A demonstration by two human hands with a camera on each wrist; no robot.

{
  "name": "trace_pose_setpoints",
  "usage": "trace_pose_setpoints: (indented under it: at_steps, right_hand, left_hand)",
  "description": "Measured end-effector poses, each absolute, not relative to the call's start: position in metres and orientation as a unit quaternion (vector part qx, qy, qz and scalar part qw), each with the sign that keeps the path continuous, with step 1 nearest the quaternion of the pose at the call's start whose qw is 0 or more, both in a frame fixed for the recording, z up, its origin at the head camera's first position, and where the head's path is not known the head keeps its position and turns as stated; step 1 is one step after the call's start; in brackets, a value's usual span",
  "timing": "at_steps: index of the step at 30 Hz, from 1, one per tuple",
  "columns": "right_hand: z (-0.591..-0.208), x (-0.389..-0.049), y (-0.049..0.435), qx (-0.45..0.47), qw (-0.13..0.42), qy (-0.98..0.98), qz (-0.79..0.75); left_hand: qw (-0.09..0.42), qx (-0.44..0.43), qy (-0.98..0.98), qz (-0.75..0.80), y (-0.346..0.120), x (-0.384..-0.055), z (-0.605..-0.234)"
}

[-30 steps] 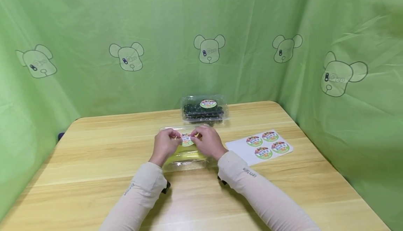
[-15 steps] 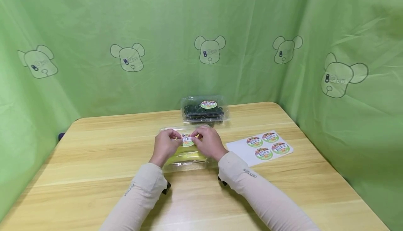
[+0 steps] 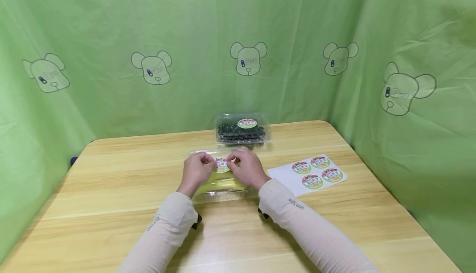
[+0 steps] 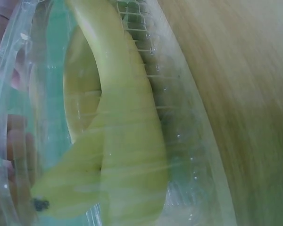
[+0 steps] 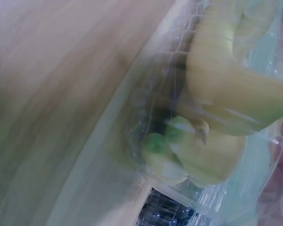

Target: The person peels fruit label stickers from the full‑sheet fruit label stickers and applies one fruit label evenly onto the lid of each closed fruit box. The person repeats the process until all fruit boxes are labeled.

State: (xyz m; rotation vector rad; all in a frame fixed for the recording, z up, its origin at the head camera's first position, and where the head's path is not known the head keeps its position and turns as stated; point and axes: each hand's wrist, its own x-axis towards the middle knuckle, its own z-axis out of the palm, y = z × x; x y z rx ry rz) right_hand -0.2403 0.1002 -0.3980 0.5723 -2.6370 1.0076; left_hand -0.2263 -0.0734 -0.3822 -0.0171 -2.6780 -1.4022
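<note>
A clear plastic clamshell box (image 3: 219, 194) lies in the middle of the table in the head view. Through its lid show yellow bananas (image 3: 219, 185), seen closer in the left wrist view as curved bananas (image 4: 132, 122) with a dark tip. Over the lid is a round, colourful fruit sticker (image 3: 222, 165). My left hand (image 3: 197, 172) pinches the sticker's left edge between thumb and forefinger. At its right edge, my right hand (image 3: 247, 169) pinches it likewise. Whether the sticker touches the lid cannot be told. Both hands show only blurred through plastic in the wrist views.
Behind stands another clear box (image 3: 243, 134) of dark fruit, with a similar round sticker (image 3: 247, 123) on its lid. To the right lies a white backing sheet (image 3: 282, 178) bearing several round stickers (image 3: 312, 181). A green curtain (image 3: 193, 91) surrounds the wooden table (image 3: 122, 178).
</note>
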Motion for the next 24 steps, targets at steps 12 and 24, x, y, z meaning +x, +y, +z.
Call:
trace_pose_setpoints:
  at_steps: [12, 24]
  right_hand:
    - [-0.392, -0.242, 0.103, 0.221, 0.098, -0.892, 0.381]
    - [-0.377, -0.236, 0.112, 0.198, 0.091, -0.856, 0.468]
  left_hand:
    - [0.011, -0.039, -0.883, -0.468, -0.076, -0.227, -0.374]
    - [0.008, -0.046, -0.863, -0.503, -0.073, -0.215, -0.358]
